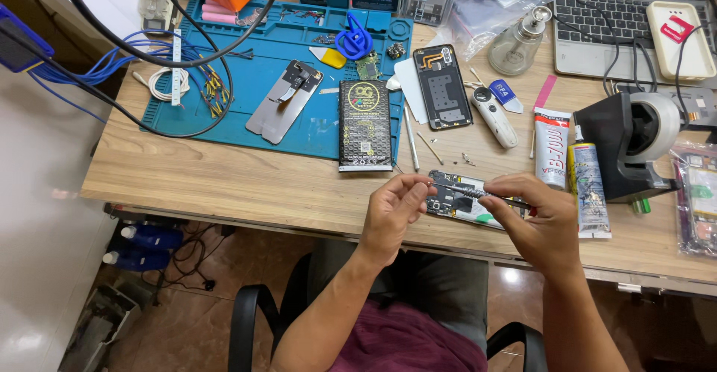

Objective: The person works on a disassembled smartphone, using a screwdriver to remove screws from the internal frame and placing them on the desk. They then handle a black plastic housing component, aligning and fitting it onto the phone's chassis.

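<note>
1. R hand (539, 219) grips a thin screwdriver (478, 193), shaft pointing left, fingers closed round the handle.
2. L hand (394, 209) pinches the screwdriver tip betw thumb & fingertips.
3. Both hover just over an opened phone (453, 204) lying at the wooden desk's (224, 178) front edge.
4. Nearby: black battery pack (365, 125) on blue mat (246, 88), two glue tubes (569, 163) to the right.

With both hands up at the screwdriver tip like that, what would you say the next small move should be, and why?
Probably lower the screwdriver tip onto the opened phone beneath. The left hand pinches at the tip, perhaps holding a small screw, though that is too small to tell; the right hand grips the handle, and both hover just above the phone's exposed board.
</note>
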